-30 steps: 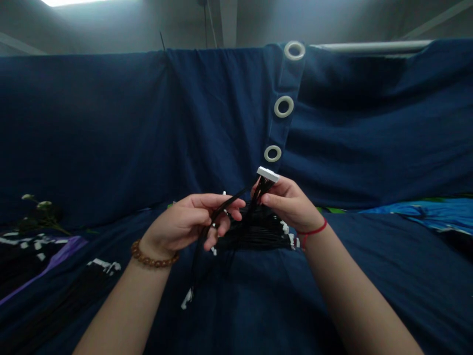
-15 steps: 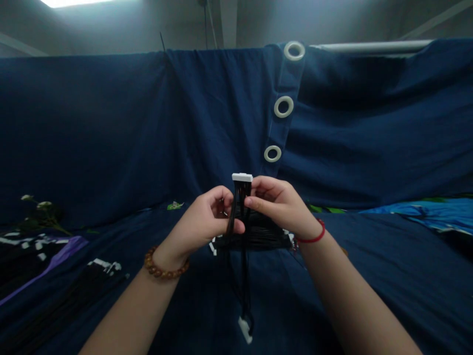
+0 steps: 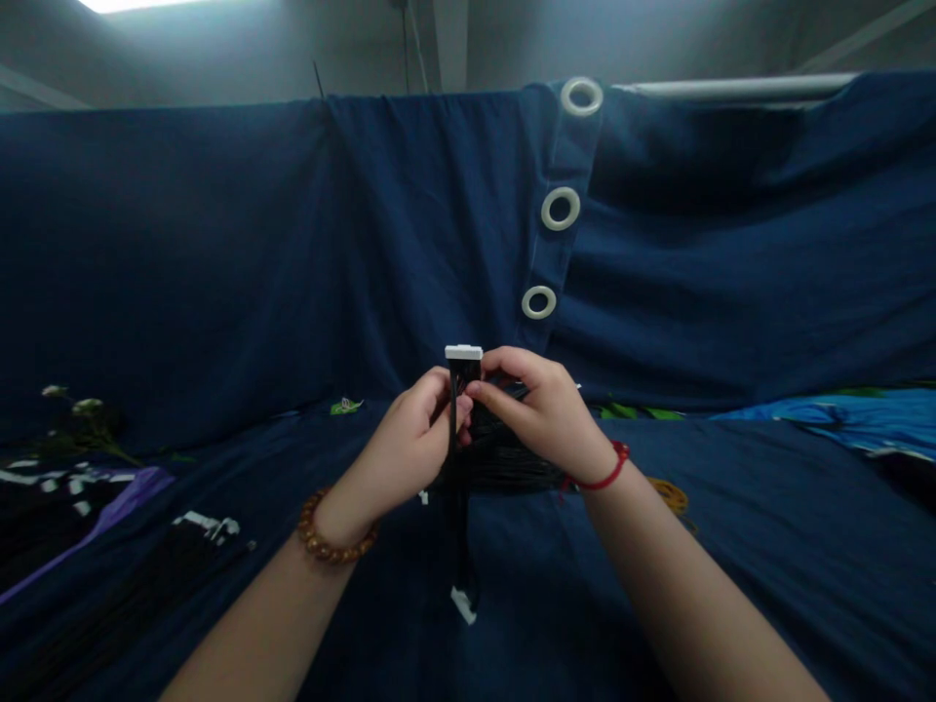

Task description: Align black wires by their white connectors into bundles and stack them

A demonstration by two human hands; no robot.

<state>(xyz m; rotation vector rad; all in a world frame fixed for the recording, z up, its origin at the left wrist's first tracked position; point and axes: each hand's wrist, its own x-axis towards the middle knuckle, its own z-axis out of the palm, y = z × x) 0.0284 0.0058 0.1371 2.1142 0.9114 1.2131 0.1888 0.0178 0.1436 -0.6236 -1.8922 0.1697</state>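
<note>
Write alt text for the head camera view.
The left hand and right hand hold a black wire harness topped by a white connector, above a bundle of black wires on navy cloth, before a grommeted navy curtain.

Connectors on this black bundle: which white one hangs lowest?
The bottom connector dangles below the left hand and right hand; the top connector stands above them.

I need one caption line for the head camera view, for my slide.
Left hand and right hand hold black wires with a white connector.
</note>
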